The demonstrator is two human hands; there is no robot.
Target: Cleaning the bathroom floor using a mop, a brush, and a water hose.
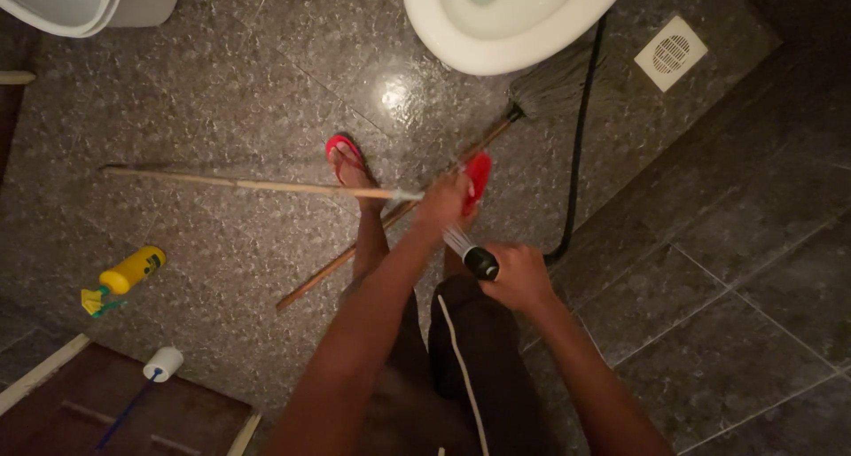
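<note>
- L hand [446,203] is clenched round a long pale wooden stick [257,186], gripping its near end; the stick runs out leftward, roughly level above the floor, w/ its far tip over the dark speckled tiles.
- R hand [519,279] is closed on a black-ended sprayer nozzle [479,261] (ribbed silvery neck, partly blurred), held just beside the L hand, the neck pointing up toward it.
- A black hose [581,146] trails from near the R hand up past the toilet bowl [510,39].
- A mop [545,88] lies on the floor, grey head just below the bowl, its brown handle slanting down-left under the stick, past the person's feet.
- Feet in red flip-flops [341,146]; the second one is mostly hidden behind the L hand.
- Well apart at left: yellow spray bottle [128,274] lying on its side.
- White floor drain [671,53] at upper right.
</note>
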